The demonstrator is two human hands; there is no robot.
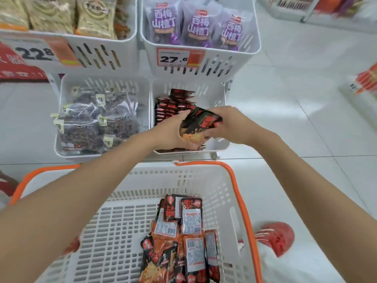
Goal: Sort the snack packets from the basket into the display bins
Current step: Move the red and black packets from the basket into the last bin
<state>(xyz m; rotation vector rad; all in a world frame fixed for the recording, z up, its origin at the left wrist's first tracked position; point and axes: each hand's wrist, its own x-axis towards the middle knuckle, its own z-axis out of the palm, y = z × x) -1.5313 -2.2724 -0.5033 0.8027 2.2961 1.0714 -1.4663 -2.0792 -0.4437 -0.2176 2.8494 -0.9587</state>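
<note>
On my feed the left hand (171,129) and the right hand (230,125) meet over one bundle of black-and-red foil snack packets (201,121). Both sets of fingers are curled round it, the left gripping from 9 o'clock and the right from 3 o'clock. I see the bundle held just above the lower right white slotted plastic bin (206,92). A row of matching black-and-red packets (169,105) stands on edge in that bin, at 10 o'clock from the hands.

At 6 o'clock, nearest to me, sits the white plastic basket with the orange rim (242,201). A loose heap of the same foil packets (183,242) lies in its right half, several with their label sides up.

At 9 o'clock the neighbouring white bin (67,82) holds clear bags of dark dried fruit (98,119). At 12 o'clock a raised white bin (220,64) carries purple pouches (193,23) and a price tag reading 27.6 (173,58).
</note>
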